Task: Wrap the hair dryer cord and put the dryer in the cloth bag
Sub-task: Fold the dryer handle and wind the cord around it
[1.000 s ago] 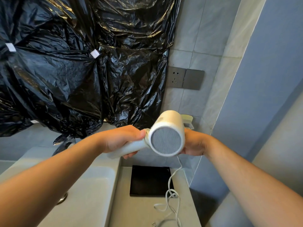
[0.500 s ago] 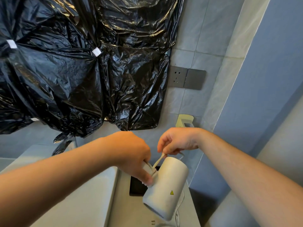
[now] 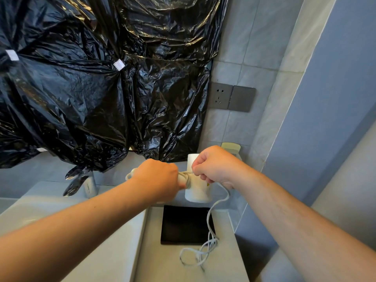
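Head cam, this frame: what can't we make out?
All head view:
- hair dryer handle: covered by left hand.
- cord turns at the handle: blurred, partly behind right hand.
- plug end: blurred in the loose coil on the counter.
- black flat square: cloth bag or not, unclear.

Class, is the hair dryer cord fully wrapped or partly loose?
Partly loose. Some cord circles the handle; the rest hangs from the right hand to a tangle on the counter.
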`<act>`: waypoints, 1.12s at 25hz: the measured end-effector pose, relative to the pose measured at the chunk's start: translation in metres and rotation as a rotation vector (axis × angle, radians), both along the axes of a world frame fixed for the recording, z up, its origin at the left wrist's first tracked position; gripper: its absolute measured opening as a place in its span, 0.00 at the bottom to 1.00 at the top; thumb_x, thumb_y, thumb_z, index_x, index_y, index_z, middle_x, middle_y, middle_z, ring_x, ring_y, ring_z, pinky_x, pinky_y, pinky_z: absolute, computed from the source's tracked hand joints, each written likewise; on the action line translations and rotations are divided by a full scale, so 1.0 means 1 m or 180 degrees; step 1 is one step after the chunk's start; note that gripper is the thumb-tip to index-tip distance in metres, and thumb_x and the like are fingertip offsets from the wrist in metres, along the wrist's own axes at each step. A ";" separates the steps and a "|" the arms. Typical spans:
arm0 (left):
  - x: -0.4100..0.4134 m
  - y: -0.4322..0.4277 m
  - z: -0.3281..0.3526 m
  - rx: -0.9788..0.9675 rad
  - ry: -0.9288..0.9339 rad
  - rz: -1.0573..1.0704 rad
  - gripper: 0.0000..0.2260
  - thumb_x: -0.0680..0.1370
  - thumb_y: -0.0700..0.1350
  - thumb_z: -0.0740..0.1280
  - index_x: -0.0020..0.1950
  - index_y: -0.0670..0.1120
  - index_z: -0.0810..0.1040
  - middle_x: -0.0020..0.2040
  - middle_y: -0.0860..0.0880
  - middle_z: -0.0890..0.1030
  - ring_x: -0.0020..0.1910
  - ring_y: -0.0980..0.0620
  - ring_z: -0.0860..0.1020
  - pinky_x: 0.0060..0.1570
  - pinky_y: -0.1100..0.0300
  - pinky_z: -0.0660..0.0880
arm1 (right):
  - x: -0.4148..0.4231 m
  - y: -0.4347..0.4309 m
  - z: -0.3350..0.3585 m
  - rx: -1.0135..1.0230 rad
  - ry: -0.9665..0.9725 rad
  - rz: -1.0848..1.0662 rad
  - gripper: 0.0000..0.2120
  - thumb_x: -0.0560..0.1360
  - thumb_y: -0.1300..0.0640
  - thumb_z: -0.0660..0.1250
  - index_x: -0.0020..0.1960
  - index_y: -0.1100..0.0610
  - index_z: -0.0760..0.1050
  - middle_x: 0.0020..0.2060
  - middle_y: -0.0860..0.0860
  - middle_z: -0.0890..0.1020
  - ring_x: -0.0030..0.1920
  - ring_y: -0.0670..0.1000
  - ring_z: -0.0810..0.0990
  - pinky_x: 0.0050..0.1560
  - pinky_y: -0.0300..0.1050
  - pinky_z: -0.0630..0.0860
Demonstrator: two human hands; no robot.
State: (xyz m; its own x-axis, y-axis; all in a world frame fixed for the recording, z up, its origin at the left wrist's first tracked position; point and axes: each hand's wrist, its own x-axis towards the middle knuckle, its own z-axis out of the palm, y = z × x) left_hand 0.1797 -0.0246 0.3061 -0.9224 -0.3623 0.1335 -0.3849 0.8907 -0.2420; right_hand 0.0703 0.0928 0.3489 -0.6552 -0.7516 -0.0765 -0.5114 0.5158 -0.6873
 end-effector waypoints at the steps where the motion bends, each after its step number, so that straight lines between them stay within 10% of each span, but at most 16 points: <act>1: -0.001 -0.002 -0.001 0.0082 0.0116 0.0054 0.15 0.81 0.58 0.56 0.49 0.46 0.69 0.34 0.53 0.66 0.34 0.48 0.71 0.37 0.54 0.66 | 0.000 0.000 -0.002 -0.0086 -0.0125 -0.0128 0.07 0.67 0.65 0.65 0.39 0.65 0.81 0.28 0.55 0.78 0.30 0.53 0.73 0.35 0.44 0.73; 6: -0.009 -0.001 -0.003 0.0879 0.0515 0.0503 0.21 0.80 0.65 0.54 0.47 0.47 0.67 0.41 0.51 0.74 0.38 0.48 0.74 0.38 0.55 0.67 | 0.008 0.001 -0.015 -0.0670 -0.0589 -0.0396 0.09 0.69 0.65 0.63 0.44 0.66 0.81 0.30 0.56 0.73 0.28 0.50 0.68 0.29 0.41 0.65; 13: -0.003 -0.006 -0.004 0.4810 0.0651 0.0892 0.20 0.81 0.58 0.62 0.51 0.40 0.76 0.35 0.45 0.79 0.32 0.49 0.76 0.38 0.55 0.76 | 0.008 0.007 -0.030 -0.1076 -0.0089 -0.0128 0.11 0.76 0.62 0.63 0.51 0.52 0.83 0.34 0.44 0.74 0.40 0.46 0.71 0.39 0.36 0.68; 17: -0.005 0.003 -0.009 0.3754 0.0409 0.0663 0.13 0.75 0.53 0.71 0.49 0.43 0.76 0.35 0.48 0.79 0.30 0.53 0.76 0.34 0.60 0.73 | 0.009 0.006 -0.033 -0.1223 -0.0270 -0.0092 0.13 0.75 0.63 0.65 0.41 0.46 0.81 0.41 0.49 0.76 0.46 0.51 0.70 0.48 0.43 0.69; 23: -0.008 -0.003 -0.017 0.1937 0.0744 0.0753 0.09 0.71 0.45 0.67 0.49 0.47 0.71 0.40 0.49 0.75 0.40 0.48 0.77 0.35 0.57 0.70 | 0.016 0.008 -0.033 -0.1500 -0.1055 -0.0148 0.09 0.75 0.67 0.63 0.43 0.61 0.82 0.37 0.60 0.75 0.29 0.49 0.64 0.25 0.38 0.60; 28: -0.016 -0.008 -0.020 0.2506 0.1128 0.0752 0.08 0.69 0.44 0.69 0.42 0.47 0.71 0.37 0.49 0.75 0.34 0.50 0.75 0.32 0.59 0.68 | 0.017 0.008 -0.039 -0.1573 -0.1153 -0.0165 0.12 0.77 0.65 0.63 0.39 0.55 0.81 0.37 0.59 0.75 0.28 0.48 0.64 0.24 0.37 0.60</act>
